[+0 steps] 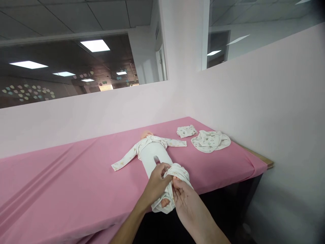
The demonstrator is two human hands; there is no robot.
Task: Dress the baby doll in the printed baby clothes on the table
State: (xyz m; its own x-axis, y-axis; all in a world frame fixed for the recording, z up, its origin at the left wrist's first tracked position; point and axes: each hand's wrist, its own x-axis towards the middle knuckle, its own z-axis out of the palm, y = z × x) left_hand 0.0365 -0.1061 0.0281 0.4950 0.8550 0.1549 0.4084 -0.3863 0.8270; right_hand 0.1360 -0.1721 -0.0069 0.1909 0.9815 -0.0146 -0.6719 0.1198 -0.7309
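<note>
A baby doll [146,133] lies on its back, head away from me, in a printed long-sleeved top [146,144]. White cloth [155,152] covers its middle and upper legs. Printed baby pants [180,172] are bunched around the lower legs at the table's front edge. One small doll foot [165,202] shows within the bunched fabric. My left hand [159,179] pinches the pants' edge between thumb and fingers. Beside it, my right hand [183,198] is turned palm up, thumb and fingers closed on the same fabric. The doll's other foot is mostly hidden by my hands.
A pink sheet [76,183] covers the table. Back right lie a folded printed cloth [187,131] and a loosely piled printed garment [210,141]. White walls [279,101] with windows border the table's back and right sides.
</note>
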